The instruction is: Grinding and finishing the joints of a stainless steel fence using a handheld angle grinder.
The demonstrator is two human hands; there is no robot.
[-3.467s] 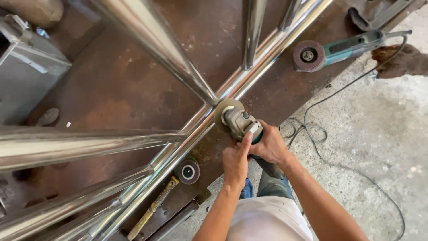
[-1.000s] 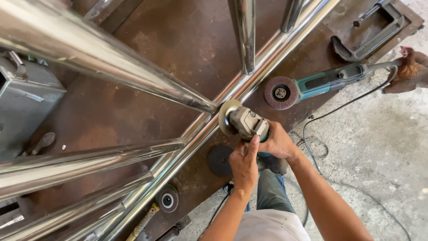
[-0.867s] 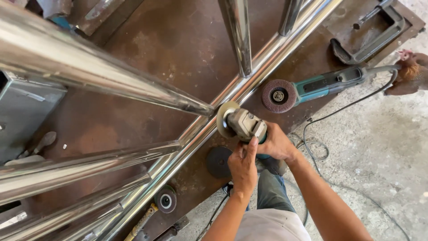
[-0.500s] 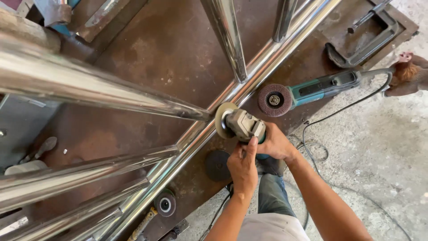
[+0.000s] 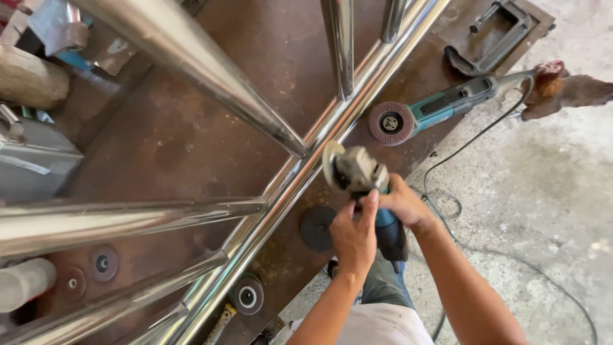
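Both my hands hold a small angle grinder with a pale disc. My left hand grips its body from below and my right hand wraps the rear handle. The disc sits beside the long polished steel rail, close to where a slanted tube joins it. Whether the disc touches the metal I cannot tell. More shiny tubes branch off the rail to the left.
The frame lies on a rusty brown steel table. A second teal grinder with a flap disc rests at the table's right edge, its cord trailing on the concrete floor. Loose discs lie on the table. A black clamp sits top right.
The grinder and my hands have stayed at the tube joint. My view has shifted slightly, so the frame and the second grinder sit differently in the picture.
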